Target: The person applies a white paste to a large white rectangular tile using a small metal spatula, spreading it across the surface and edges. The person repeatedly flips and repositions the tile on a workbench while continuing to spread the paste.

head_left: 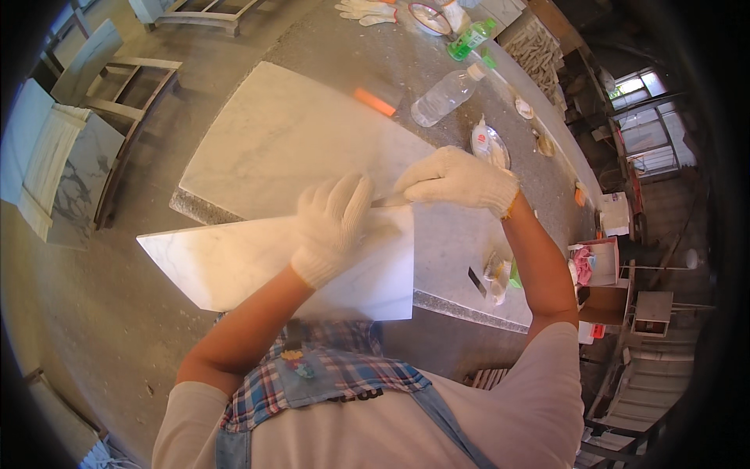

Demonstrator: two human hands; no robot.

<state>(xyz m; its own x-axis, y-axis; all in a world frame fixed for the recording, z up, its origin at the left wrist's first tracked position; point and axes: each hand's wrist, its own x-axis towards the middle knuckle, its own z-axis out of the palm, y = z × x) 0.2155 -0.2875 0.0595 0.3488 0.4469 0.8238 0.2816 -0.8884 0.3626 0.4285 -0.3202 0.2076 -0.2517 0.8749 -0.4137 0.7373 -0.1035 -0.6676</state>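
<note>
A white marble piece (258, 258) with a slanted left end lies tilted in front of me, its near side against my apron. My left hand (334, 223), in a knitted white glove, rests on this piece with fingers stretched out over its far edge. My right hand (459, 181), gloved alike, is closed on a thin dark blade-like tool (385, 202), held at the piece's far edge. Its handle is hidden in the glove. Beneath and beyond lies a larger marble slab (289, 141) with a rough grey edge.
An orange block (375, 102), a clear plastic bottle (447, 97), a green bottle (472, 39) and a small white bottle (481, 142) in a dish stand beyond. Spare gloves (367, 11) lie at the far edge. Marble slabs (87, 160) lean on a rack at left.
</note>
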